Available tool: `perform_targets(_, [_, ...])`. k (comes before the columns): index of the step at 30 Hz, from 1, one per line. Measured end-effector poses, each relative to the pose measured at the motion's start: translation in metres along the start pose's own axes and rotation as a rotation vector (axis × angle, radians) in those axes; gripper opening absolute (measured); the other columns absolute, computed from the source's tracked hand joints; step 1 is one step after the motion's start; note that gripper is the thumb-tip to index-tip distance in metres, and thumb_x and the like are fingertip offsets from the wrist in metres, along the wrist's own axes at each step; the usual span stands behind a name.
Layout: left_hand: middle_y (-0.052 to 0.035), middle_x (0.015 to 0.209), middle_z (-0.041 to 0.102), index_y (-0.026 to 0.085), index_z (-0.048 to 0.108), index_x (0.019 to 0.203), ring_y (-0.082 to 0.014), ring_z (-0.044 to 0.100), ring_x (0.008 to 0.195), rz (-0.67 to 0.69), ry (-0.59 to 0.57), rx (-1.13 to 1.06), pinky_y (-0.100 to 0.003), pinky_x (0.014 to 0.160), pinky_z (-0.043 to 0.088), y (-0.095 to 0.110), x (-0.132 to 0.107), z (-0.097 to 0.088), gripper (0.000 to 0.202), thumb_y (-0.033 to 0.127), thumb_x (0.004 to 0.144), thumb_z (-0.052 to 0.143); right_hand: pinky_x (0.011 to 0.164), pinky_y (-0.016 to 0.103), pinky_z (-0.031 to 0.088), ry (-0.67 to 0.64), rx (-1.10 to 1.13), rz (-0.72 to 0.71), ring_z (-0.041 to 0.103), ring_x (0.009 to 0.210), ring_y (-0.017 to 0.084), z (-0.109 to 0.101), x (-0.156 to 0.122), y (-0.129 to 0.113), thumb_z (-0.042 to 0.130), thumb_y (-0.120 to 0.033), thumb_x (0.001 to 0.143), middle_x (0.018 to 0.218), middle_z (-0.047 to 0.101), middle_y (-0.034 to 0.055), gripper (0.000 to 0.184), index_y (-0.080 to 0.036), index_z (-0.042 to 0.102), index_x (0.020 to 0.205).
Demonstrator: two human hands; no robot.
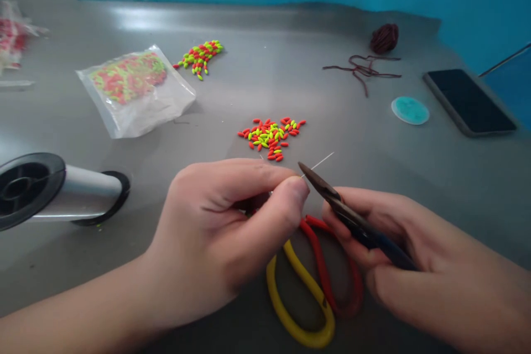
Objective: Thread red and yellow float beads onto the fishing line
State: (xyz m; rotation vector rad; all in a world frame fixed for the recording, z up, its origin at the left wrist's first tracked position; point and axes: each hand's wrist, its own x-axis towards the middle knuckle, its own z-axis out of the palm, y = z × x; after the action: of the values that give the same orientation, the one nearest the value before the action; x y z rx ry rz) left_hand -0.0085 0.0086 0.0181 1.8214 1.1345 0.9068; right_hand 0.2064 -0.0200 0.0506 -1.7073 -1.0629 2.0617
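A small heap of slim oval beads, red and yellow-green (265, 135), lies loosely spread on the smooth grey worktop (249, 88); this heap serves as the landmark. Just nearer the wearer than the heap, the left hand (232, 221) is closed, thumb and forefinger pinching a thin, pale, straight strand of thread or wire (324, 159). The strand's free end slants up to the right, passing to the right of the heap. To the right of the heap and nearer the wearer, the right hand (415, 282) is wrapped round a dark, narrow-tipped metal tool with a dark blue handle (352, 218). Its tip crosses the strand beside the left fingertips; whether its jaws touch the strand I cannot tell.

Below the heap, partly behind the hands, lie one yellow looped handle (271, 282) and one red looped handle (317, 257); their upper ends are hidden. Left of the heap and nearer the wearer, a large black-flanged spool wound with pale, shiny line (83, 191) lies on its side. Left of the heap and farther off, a clear plastic bag of similar beads (153, 105) lies flat, with a second bead cluster (202, 57) beyond it. Right of the heap are a dark maroon yarn ball (384, 38), loose maroon yarn pieces (364, 70), a round turquoise disc (410, 110) and a black phone (470, 100).
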Motion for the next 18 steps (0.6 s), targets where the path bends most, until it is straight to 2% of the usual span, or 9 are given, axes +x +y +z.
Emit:
perform_targets(3, [0.0079, 0.056, 0.068, 0.027, 0.086, 0.080, -0.0062, 0.058, 0.049, -0.128, -0.093, -0.163, -0.014, 0.047, 0.044, 0.001, 0.003, -0.003, 0.033, 0.025, 0.104, 0.064, 0.072, 0.029, 0.058, 0.026, -0.002, -0.006, 0.072, 0.078, 0.023, 0.000, -0.001, 0.001, 0.075, -0.008, 0.075, 0.078, 0.077, -0.0002, 0.027, -0.024, 0.080, 0.097])
perform_targets(5, [0.0079, 0.047, 0.056, 0.027, 0.085, 0.079, -0.0058, 0.048, 0.042, -0.183, -0.142, -0.222, -0.015, 0.041, 0.038, -0.001, 0.004, -0.005, 0.038, 0.033, 0.107, 0.062, 0.074, 0.031, 0.059, 0.052, -0.014, -0.019, 0.073, 0.079, 0.024, 0.000, -0.001, 0.003, 0.076, -0.008, 0.074, 0.079, 0.077, 0.0001, 0.029, -0.025, 0.080, 0.098])
perform_targets(6, [0.0078, 0.046, 0.054, 0.027, 0.085, 0.079, -0.0059, 0.047, 0.041, -0.196, -0.157, -0.240, -0.015, 0.041, 0.037, -0.001, 0.004, -0.005, 0.039, 0.035, 0.108, 0.061, 0.075, 0.032, 0.059, 0.062, -0.022, -0.021, 0.072, 0.079, 0.024, 0.000, -0.001, 0.004, 0.077, -0.009, 0.073, 0.078, 0.077, 0.0001, 0.031, -0.025, 0.081, 0.100])
perform_targets(8, [0.0074, 0.051, 0.061, 0.027, 0.086, 0.080, -0.0063, 0.053, 0.044, -0.191, -0.155, -0.252, -0.015, 0.044, 0.041, -0.002, 0.004, -0.004, 0.037, 0.034, 0.108, 0.062, 0.074, 0.032, 0.060, 0.072, -0.026, -0.009, 0.072, 0.078, 0.025, 0.001, -0.001, 0.004, 0.077, -0.009, 0.072, 0.079, 0.077, 0.0004, 0.037, -0.025, 0.081, 0.105])
perform_targets(12, [0.0053, 0.076, 0.082, 0.028, 0.087, 0.086, -0.0105, 0.074, 0.067, -0.036, -0.035, -0.092, -0.017, 0.060, 0.053, -0.003, 0.001, 0.001, 0.028, 0.021, 0.103, 0.067, 0.068, 0.029, 0.058, 0.078, -0.001, -0.002, 0.073, 0.082, 0.024, 0.001, -0.001, 0.007, 0.077, -0.010, 0.074, 0.089, 0.078, 0.0006, 0.047, -0.028, 0.080, 0.118])
perform_targets(15, [0.0025, 0.073, 0.079, 0.025, 0.083, 0.081, -0.0127, 0.076, 0.071, 0.131, 0.063, 0.118, -0.021, 0.058, 0.050, -0.005, -0.002, 0.004, 0.023, 0.018, 0.100, 0.072, 0.069, 0.029, 0.058, 0.109, -0.012, -0.060, 0.072, 0.086, 0.025, 0.001, 0.001, 0.013, 0.080, -0.015, 0.076, 0.092, 0.078, 0.0023, 0.048, -0.027, 0.080, 0.122])
perform_targets(18, [0.0018, 0.068, 0.074, 0.022, 0.078, 0.078, -0.0129, 0.075, 0.070, 0.235, 0.087, 0.221, -0.023, 0.058, 0.049, -0.007, -0.005, 0.003, 0.022, 0.014, 0.098, 0.073, 0.072, 0.029, 0.059, 0.124, -0.038, -0.089, 0.072, 0.090, 0.026, 0.002, 0.004, 0.014, 0.079, -0.013, 0.076, 0.093, 0.078, 0.0030, 0.045, -0.027, 0.080, 0.120])
